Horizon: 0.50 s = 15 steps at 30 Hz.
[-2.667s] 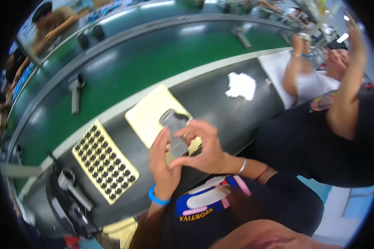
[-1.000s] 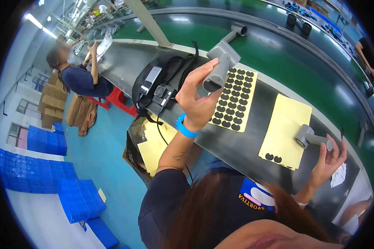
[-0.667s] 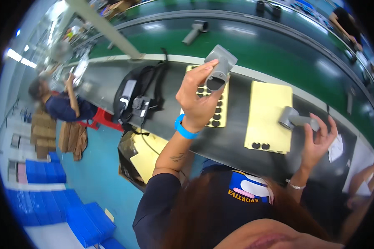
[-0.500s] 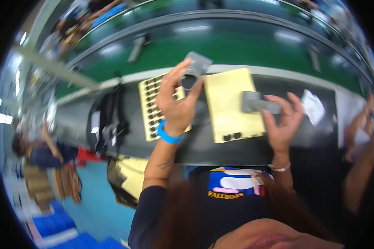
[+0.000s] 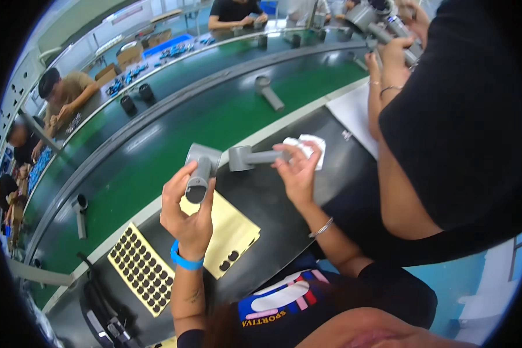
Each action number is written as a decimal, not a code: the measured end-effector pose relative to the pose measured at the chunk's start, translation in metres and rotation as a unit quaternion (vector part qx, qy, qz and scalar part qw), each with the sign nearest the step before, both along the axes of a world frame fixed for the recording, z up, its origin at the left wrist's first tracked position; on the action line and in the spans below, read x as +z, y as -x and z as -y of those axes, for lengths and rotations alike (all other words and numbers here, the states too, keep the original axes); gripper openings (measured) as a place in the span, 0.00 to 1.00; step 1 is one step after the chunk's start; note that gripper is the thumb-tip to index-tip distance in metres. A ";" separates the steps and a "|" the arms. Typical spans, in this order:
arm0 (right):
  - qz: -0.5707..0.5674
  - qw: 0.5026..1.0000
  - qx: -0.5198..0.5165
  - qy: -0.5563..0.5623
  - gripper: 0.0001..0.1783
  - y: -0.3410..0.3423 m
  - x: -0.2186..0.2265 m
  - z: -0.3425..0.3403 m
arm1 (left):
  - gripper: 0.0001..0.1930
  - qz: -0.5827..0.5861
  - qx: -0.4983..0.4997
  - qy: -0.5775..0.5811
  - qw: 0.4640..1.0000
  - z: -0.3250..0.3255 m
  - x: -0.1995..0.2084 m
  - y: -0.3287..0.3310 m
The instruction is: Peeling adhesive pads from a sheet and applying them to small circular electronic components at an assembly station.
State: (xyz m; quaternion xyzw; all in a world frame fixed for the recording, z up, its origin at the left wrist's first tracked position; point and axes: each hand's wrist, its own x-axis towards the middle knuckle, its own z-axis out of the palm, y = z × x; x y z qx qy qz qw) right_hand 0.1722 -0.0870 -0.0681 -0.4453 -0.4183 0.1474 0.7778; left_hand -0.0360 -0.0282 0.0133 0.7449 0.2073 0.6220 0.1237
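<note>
Grey hammer-shaped housings fill both my hands: the left hand (image 5: pixel 187 216) is closed around one grey housing (image 5: pixel 199 172), fingers wrapped on its barrel with the open round end facing me, and the right hand (image 5: pixel 296 174) pinches the stem of a second grey housing (image 5: pixel 254 157) between thumb and fingertips. Both look like rigid moulded plastic, light and smooth, so I judge the barrel or stem the safest place to hold. Just below my left hand lies a yellow backing sheet (image 5: pixel 229 232) with two dark round stickers left, and further left a fuller sticker sheet (image 5: pixel 140 268). Beyond my right hand sits a crumpled white wipe (image 5: pixel 307 146); past both runs the green conveyor belt (image 5: pixel 174 139).
</note>
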 end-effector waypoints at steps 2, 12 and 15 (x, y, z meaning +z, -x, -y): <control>-0.003 1.000 0.029 -0.002 0.35 0.003 -0.024 -0.002 | 0.23 0.011 -0.015 0.000 1.000 0.001 0.000 -0.002; 0.051 0.985 0.006 0.165 0.37 0.012 -0.051 0.038 | 0.26 0.033 -0.103 -0.019 0.994 0.005 0.003 -0.026; 0.244 0.945 -0.156 0.150 0.37 0.014 -0.016 0.045 | 0.18 0.019 -0.139 0.015 0.990 0.015 0.009 -0.035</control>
